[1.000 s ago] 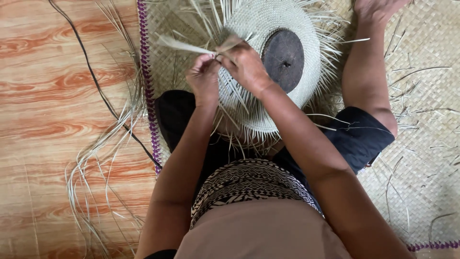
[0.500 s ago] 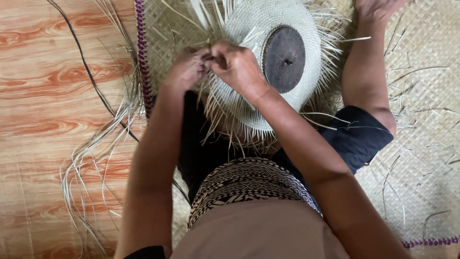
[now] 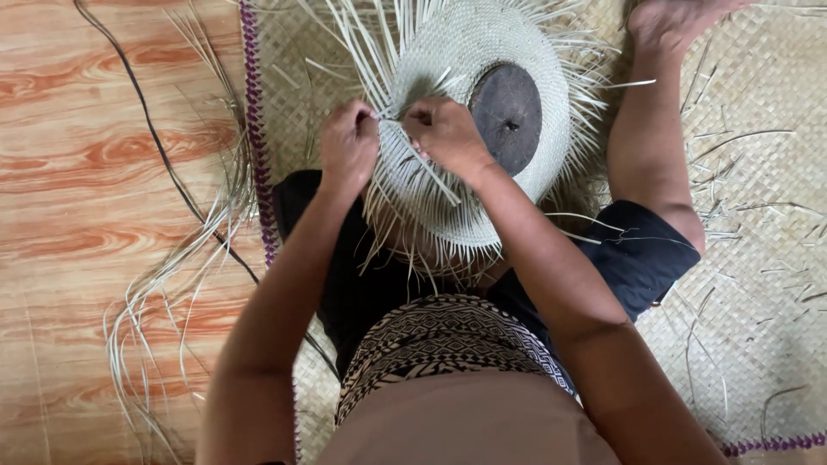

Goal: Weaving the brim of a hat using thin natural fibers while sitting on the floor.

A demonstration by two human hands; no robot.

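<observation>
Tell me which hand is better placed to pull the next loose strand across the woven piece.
Probably the left hand: it sits at the woven piece's fringed edge, right beside the free pale strands sticking up. The right hand rests on the weave nearer the dark round disc, seemingly pinning it.

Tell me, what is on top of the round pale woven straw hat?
A dark round wooden disc sits on the round pale woven straw hat. Both hands, left hand and right hand, pinch its loose strands. What is beneath the disc is hidden.
</observation>
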